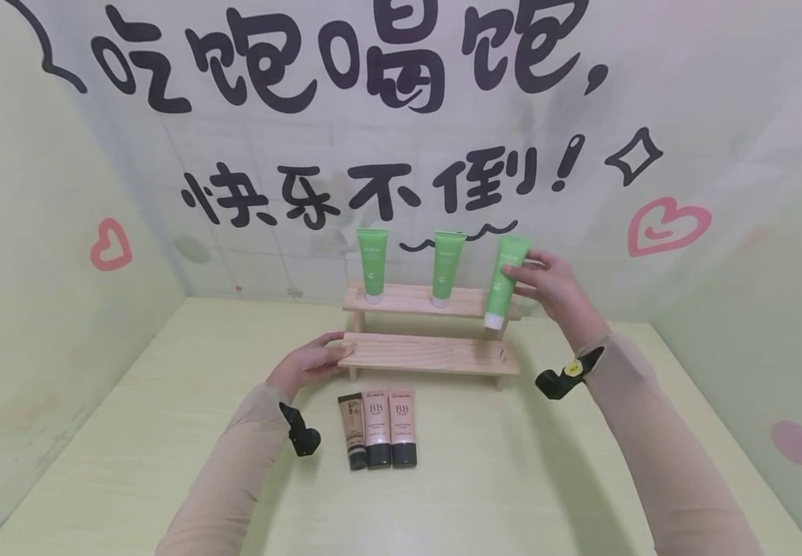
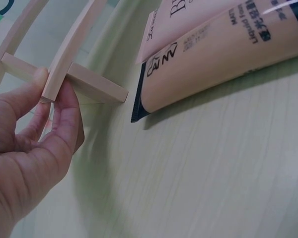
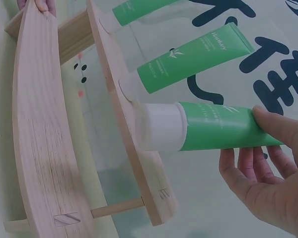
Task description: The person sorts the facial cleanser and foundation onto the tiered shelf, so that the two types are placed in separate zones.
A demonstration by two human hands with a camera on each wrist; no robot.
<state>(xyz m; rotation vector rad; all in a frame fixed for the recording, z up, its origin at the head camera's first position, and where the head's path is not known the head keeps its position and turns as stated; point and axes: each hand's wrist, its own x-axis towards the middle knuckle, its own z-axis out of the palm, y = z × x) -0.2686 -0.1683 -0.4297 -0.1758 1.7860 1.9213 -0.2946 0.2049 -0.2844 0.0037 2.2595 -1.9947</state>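
A two-step wooden rack [image 1: 429, 355] stands at the back of the table. Two green tubes [image 1: 372, 264] [image 1: 446, 268] stand cap-down on its upper step. My right hand [image 1: 547, 286] holds a third green tube [image 1: 505, 283] [image 3: 218, 133] by its upper part, its white cap [image 3: 159, 127] at the right end of the upper step [image 3: 134, 148]. My left hand [image 1: 310, 361] [image 2: 44, 129] rests at the left end of the lower step [image 2: 64, 54], thumb and fingers touching the wood. Three peach tubes [image 1: 378, 428] [image 2: 228, 54] lie flat in front of the rack.
The pale green table [image 1: 164, 432] is boxed in by light walls, with a printed backdrop [image 1: 401, 116] close behind the rack. A black wrist camera mount [image 1: 564, 378] sits on my right forearm, another [image 1: 301, 432] on my left.
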